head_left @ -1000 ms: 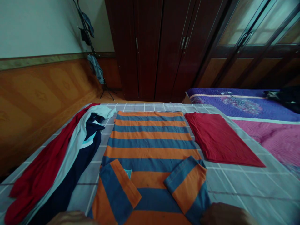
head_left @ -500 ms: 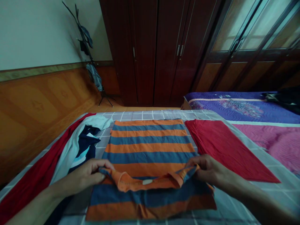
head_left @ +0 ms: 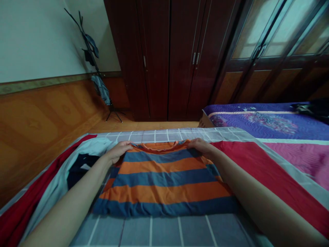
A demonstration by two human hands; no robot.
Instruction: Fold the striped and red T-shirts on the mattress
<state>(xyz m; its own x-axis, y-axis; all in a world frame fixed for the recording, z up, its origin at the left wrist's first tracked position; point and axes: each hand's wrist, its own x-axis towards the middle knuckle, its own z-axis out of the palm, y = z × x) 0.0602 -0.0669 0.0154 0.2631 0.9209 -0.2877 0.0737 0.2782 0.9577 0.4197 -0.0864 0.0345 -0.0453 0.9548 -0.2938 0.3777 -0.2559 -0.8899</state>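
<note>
An orange and blue striped T-shirt (head_left: 164,178) lies on the checked bedsheet (head_left: 164,231), its collar at the far side and a folded edge toward me. My left hand (head_left: 120,150) is closed on the shirt's left shoulder, beside the collar. On the other side of the neckline, my right hand (head_left: 200,145) grips the right shoulder, thumb and fingers pinched on the cloth. Both arms stretch forward along the shirt's sides. The right forearm partly covers a red garment (head_left: 246,161) spread out to the right.
Along the left lie a red cloth (head_left: 28,202), a white garment (head_left: 55,188) and a dark navy garment (head_left: 79,168). Behind the bed stand a coat rack (head_left: 94,61) and a dark wardrobe (head_left: 156,61). A purple and pink bed (head_left: 272,120) is at the right.
Both hands have moved forward, away from me, carrying the collar to the shirt's far end. The shirt is now folded over, and bare sheet shows in front of it.
</note>
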